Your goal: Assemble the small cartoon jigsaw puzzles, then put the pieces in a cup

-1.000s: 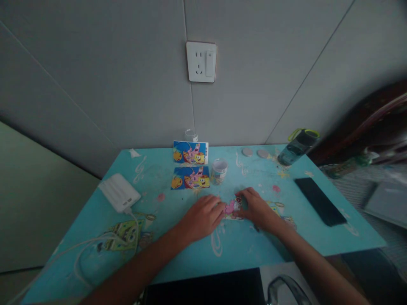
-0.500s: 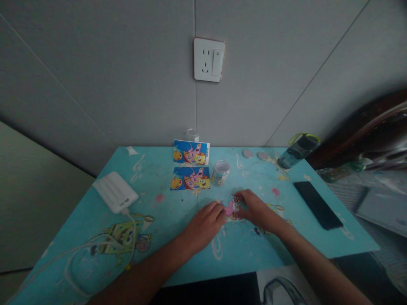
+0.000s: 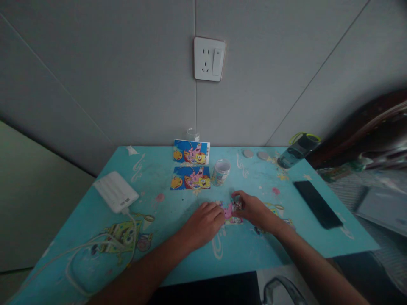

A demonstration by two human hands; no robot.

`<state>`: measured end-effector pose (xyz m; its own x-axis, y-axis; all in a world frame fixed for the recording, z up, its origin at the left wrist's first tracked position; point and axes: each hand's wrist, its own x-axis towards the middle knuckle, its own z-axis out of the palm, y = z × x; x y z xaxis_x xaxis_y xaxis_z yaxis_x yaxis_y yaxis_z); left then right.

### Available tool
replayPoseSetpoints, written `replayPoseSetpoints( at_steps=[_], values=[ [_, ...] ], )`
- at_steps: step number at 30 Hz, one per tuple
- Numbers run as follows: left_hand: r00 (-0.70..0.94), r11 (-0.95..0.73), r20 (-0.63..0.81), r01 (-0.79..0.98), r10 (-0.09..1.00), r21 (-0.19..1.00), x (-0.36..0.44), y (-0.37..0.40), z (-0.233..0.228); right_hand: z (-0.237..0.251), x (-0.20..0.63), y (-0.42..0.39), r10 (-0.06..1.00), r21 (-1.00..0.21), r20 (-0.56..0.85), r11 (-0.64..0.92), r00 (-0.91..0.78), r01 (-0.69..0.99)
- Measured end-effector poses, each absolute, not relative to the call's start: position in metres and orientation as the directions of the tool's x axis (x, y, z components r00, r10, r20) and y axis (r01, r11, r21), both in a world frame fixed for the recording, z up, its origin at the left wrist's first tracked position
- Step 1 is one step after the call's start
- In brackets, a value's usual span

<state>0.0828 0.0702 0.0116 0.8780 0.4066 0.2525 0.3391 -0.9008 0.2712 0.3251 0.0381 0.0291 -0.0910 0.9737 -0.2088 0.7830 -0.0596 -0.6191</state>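
Hands: our left hand [image 3: 205,222] lies flat; right hand [image 3: 252,208] pinches the flat pink puzzle [image 3: 229,210].
Around: glossy tabletop [image 3: 178,254], small jar [image 3: 220,172], picture cards [image 3: 190,178].

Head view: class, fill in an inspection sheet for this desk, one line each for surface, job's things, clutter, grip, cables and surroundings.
Surface: blue cartoon-printed table, scuffed.
Job's things: small pink puzzle pieces flat on the table between both hands; two picture cards and a small jar behind them.
Clutter: white power bank, black phone, water bottle, two grey discs.
Grip: left hand rests fingertips on the pieces; right hand pinches at their edge; too small to tell if either is closed on a piece.
Cables: white cable loops from the power bank.
Surroundings: grey wall with socket; dark furniture at right.
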Motion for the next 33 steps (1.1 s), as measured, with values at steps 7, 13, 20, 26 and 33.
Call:
replayPoseSetpoints(
  at_steps=[7,13,20,26,33],
  values=[
    [0.860,-0.871,0.231,0.376,0.455,0.314,0.090,0.071,0.024,0.041,0.324,0.036,0.975,-0.592,-0.174,0.011,-0.141,0.806],
    [0.803,-0.808,0.197,0.485,0.563,0.335,0.105,0.066,0.027,0.036,0.319,0.013,0.989,-0.617,-0.123,-0.010,-0.084,0.787],
    [0.795,-0.785,0.174,0.491,0.581,0.376,0.106,0.060,0.024,0.023,0.314,-0.002,0.987,-0.612,-0.161,-0.081,-0.023,0.787],
    [0.802,-0.779,0.170,0.467,0.573,0.418,0.107,0.061,0.019,0.020,0.314,0.010,0.992,-0.638,-0.103,-0.014,-0.068,0.770],
    [0.778,-0.754,0.198,0.457,0.596,0.473,0.100,0.067,0.013,0.016,0.309,0.022,0.992,-0.630,-0.037,0.071,-0.122,0.774]
  ],
)
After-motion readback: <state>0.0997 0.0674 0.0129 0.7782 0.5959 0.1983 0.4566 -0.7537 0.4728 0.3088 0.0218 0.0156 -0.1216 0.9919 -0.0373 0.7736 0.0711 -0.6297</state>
